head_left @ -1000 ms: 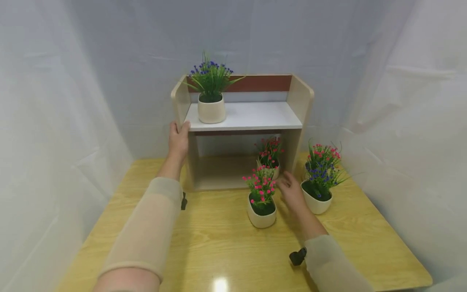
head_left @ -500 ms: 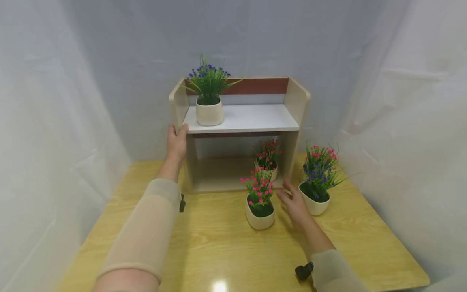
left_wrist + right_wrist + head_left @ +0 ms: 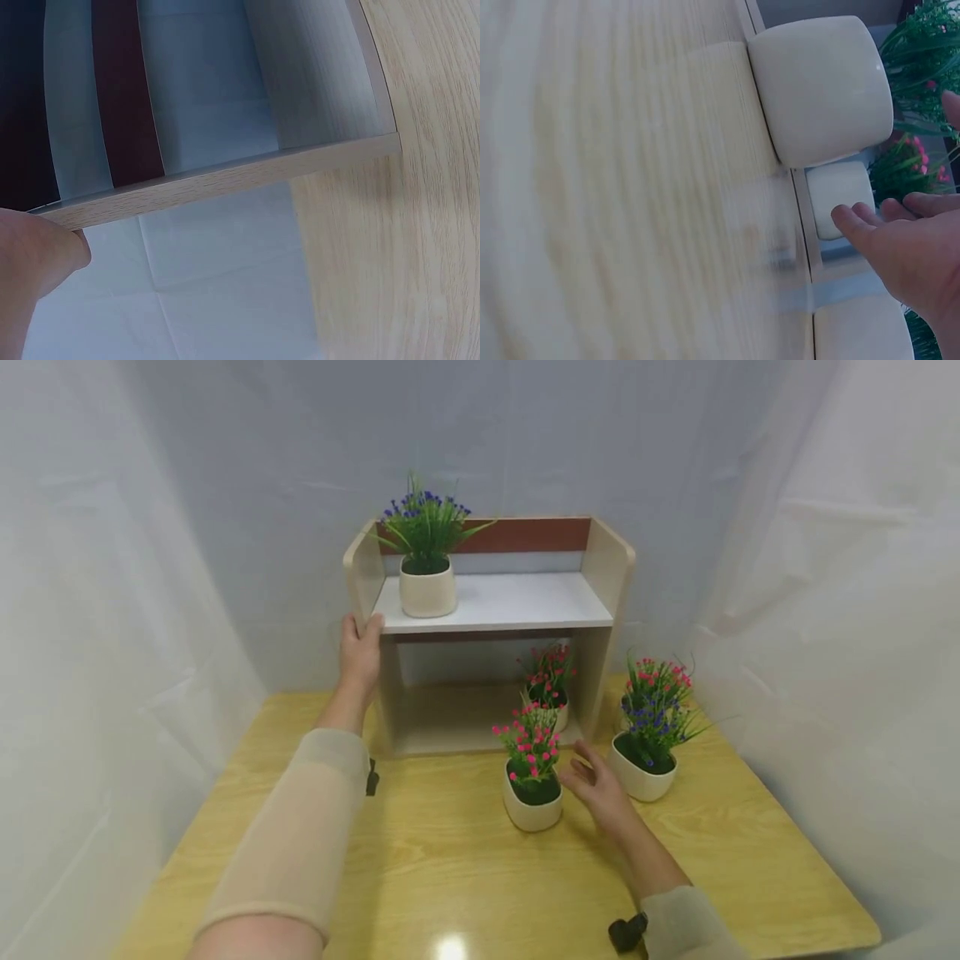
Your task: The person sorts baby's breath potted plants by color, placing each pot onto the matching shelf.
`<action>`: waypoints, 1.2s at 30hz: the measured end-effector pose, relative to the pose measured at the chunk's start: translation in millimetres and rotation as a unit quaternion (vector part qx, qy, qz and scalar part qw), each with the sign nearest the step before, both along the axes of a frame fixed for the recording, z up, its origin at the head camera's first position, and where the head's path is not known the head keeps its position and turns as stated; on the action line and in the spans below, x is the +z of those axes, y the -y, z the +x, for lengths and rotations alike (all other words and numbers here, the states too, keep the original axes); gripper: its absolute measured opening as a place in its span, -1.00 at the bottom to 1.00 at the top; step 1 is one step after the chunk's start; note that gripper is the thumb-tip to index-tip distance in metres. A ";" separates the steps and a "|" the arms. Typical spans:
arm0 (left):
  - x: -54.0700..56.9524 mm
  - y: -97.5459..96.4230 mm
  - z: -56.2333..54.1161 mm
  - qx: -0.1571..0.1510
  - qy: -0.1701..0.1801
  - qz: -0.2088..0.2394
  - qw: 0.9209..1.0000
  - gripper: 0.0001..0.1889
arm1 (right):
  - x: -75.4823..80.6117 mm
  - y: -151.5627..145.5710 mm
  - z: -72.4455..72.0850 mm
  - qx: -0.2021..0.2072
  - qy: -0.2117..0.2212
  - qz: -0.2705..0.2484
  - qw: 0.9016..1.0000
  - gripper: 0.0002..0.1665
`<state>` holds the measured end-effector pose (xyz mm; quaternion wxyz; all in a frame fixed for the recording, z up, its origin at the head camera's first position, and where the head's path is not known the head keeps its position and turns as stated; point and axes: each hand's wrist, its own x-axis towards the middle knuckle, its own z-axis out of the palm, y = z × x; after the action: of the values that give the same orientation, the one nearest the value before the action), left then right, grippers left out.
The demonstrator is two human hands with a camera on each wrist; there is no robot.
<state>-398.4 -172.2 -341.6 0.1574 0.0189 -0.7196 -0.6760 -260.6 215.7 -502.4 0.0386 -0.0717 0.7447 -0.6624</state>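
My left hand (image 3: pixel 360 656) grips the left side panel (image 3: pixel 363 578) of a small two-tier desk shelf. In the left wrist view, the thumb and part of that hand (image 3: pixel 37 251) lie at the panel's edge (image 3: pixel 217 184); the other fingers are hidden. My right hand (image 3: pixel 606 795) is held with fingers apart, holding nothing, just right of a white potted plant with pink flowers (image 3: pixel 532 810). This pot (image 3: pixel 821 90) looks large in the right wrist view, apart from the fingers of the right hand (image 3: pixel 915 247). Behind it, another pink-flowered potted plant (image 3: pixel 547 677) stands on the lower shelf.
A blue-purple flowered potted plant (image 3: pixel 427 592) stands at the left of the upper shelf (image 3: pixel 525 597). Right of my right hand stand a blue-purple potted plant (image 3: pixel 645 777) and a pink one (image 3: pixel 657 675) behind it. White sheeting (image 3: pixel 480 435) surrounds the wooden table (image 3: pixel 435 852).
My right hand has drawn back from the shelf's lower front edge toward me, and its fingers have spread. The left hand keeps its grip on the panel. The head view has shifted slightly.
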 end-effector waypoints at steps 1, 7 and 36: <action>0.2 0.1 -0.5 0.001 0.001 -0.001 1.000 -0.25 | 1.0 0.7 0.5 0.009 0.000 0.005 1.000 0.02; 0.1 -0.1 -2.7 0.006 -0.010 0.004 1.000 -0.30 | 4.6 3.8 6.0 0.045 0.020 0.069 0.996 0.31; -2.1 0.1 -2.0 -0.011 -0.016 0.012 1.000 -0.36 | -9.7 29.3 4.4 0.032 -0.010 0.202 0.979 0.43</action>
<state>-400.4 -172.3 -343.7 0.1609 0.0024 -0.7088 -0.6868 -256.2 186.4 -512.1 0.0657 -0.0931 0.8610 -0.4957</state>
